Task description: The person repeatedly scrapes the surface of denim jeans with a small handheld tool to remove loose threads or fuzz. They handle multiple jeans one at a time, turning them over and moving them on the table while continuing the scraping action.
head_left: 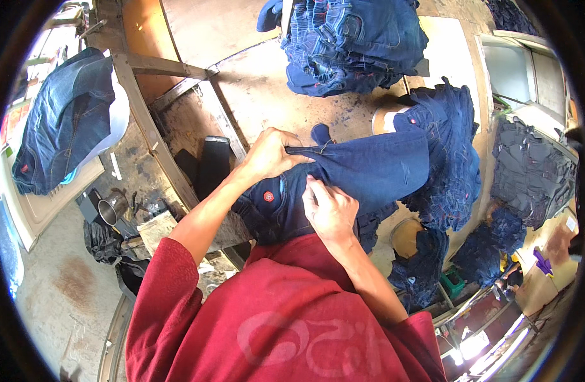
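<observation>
A pair of dark blue jeans [385, 162] lies across in front of me, one leg stretched to the right. A round red patch shows on it near my belly. With my left hand [271, 153], closed, I pinch a gathered edge of the denim at the far side. My right hand [331, 209] is closed too, its thumb and curled fingers on the cloth nearer to me, a little right of the patch. A small dark blue piece of cloth [320, 134] lies just beyond the jeans.
A tall stack of folded jeans [356, 44] stands at the far side. More jeans [455, 153] are heaped at the right, with dark grey garments [531, 169] beyond. On the left, jeans [66, 121] lie over a white sewing table, near a metal cup [113, 207] and a wooden frame [152, 143].
</observation>
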Demonstrator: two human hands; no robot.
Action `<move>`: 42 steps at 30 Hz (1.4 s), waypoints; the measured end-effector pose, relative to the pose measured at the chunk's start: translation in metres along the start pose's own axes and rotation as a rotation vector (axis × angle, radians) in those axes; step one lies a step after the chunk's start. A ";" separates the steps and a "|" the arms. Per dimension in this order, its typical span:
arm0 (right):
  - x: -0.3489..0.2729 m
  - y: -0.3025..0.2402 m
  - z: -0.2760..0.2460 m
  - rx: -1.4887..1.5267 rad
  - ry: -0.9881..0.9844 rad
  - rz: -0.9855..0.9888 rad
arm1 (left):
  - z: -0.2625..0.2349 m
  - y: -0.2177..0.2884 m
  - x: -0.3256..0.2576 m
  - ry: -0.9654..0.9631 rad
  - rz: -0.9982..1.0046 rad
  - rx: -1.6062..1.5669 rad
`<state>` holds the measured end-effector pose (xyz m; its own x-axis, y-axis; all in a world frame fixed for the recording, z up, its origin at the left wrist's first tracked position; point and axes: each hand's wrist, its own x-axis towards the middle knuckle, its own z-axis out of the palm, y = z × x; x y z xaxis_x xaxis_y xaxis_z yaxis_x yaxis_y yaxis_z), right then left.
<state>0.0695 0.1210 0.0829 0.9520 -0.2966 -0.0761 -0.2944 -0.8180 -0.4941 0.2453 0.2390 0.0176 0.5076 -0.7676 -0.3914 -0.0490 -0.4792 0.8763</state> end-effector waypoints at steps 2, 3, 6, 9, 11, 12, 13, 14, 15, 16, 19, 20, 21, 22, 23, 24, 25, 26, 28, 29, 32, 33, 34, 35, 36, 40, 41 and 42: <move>0.001 0.001 -0.001 0.059 0.017 0.017 | 0.000 0.001 0.000 0.018 0.024 -0.050; 0.002 0.002 -0.001 0.111 0.044 0.028 | 0.000 0.000 0.000 0.023 0.040 -0.025; 0.006 0.008 0.004 0.146 0.089 0.001 | -0.001 -0.003 0.000 0.018 0.068 0.004; 0.007 0.010 0.003 0.093 0.004 -0.015 | -0.001 -0.005 0.001 -0.018 0.045 -0.019; 0.006 0.010 -0.001 0.071 -0.050 -0.017 | 0.000 -0.007 0.002 -0.027 0.030 0.001; 0.006 0.010 -0.003 0.075 -0.064 -0.016 | 0.000 -0.007 0.003 -0.026 0.036 0.003; 0.006 0.010 -0.005 0.094 -0.033 -0.037 | 0.001 -0.008 0.004 -0.029 0.032 0.000; 0.007 0.010 -0.005 0.112 -0.043 -0.008 | 0.001 -0.008 0.004 -0.032 0.029 -0.003; 0.008 0.010 -0.006 0.144 -0.007 0.000 | 0.001 -0.008 0.004 -0.042 0.023 -0.009; 0.009 0.011 -0.005 0.174 0.035 0.001 | 0.001 -0.009 0.005 -0.024 0.050 0.006; 0.011 0.010 -0.003 0.108 -0.033 0.013 | 0.002 -0.008 0.004 -0.006 0.062 0.019; 0.011 0.010 -0.003 0.073 -0.044 -0.002 | 0.001 -0.007 0.003 -0.008 0.045 0.014; 0.010 0.010 -0.003 0.071 -0.041 -0.007 | 0.001 -0.007 0.003 -0.006 0.036 0.000; 0.010 0.010 -0.004 0.066 -0.063 0.001 | 0.001 -0.006 0.003 0.020 0.075 -0.035; 0.009 0.010 -0.004 0.085 -0.009 -0.043 | 0.001 -0.006 0.002 0.016 0.065 -0.043; 0.009 0.010 -0.005 0.104 -0.050 0.019 | 0.001 -0.005 0.002 0.012 0.056 -0.052; 0.009 0.010 -0.005 0.148 -0.022 0.034 | 0.000 -0.005 0.002 0.000 0.061 -0.077; 0.009 0.010 -0.005 0.187 -0.007 0.064 | 0.000 -0.006 0.003 -0.012 0.039 -0.012; 0.008 0.011 -0.004 0.122 -0.021 0.012 | 0.000 -0.006 0.003 -0.034 0.011 0.085; 0.008 0.011 -0.004 0.082 -0.074 0.031 | 0.001 -0.007 0.004 -0.035 0.021 0.037; 0.008 0.011 -0.002 0.086 -0.011 -0.028 | 0.003 -0.008 0.004 0.009 0.044 -0.017; 0.008 0.011 -0.002 0.099 -0.025 0.017 | 0.003 -0.009 0.004 0.029 0.067 0.002; 0.008 0.011 -0.001 0.141 0.025 0.014 | 0.004 -0.009 0.004 0.029 0.085 0.014; 0.008 0.011 -0.001 0.181 0.057 0.031 | 0.004 -0.010 0.004 0.039 0.098 0.023; 0.008 0.011 -0.001 0.130 -0.006 0.043 | 0.004 -0.010 0.004 0.026 0.092 -0.008; 0.009 0.010 -0.005 0.076 -0.055 0.035 | 0.003 -0.009 0.004 0.012 0.073 -0.059; 0.009 0.010 -0.005 0.106 -0.055 0.045 | 0.002 -0.009 0.005 0.017 0.077 -0.009; 0.010 0.011 -0.006 0.152 0.005 0.022 | 0.002 -0.009 0.005 0.002 0.085 0.029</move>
<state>0.0751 0.1067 0.0818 0.9448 -0.3166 -0.0844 -0.2989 -0.7273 -0.6179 0.2464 0.2386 0.0071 0.5018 -0.8056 -0.3151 -0.1167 -0.4240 0.8981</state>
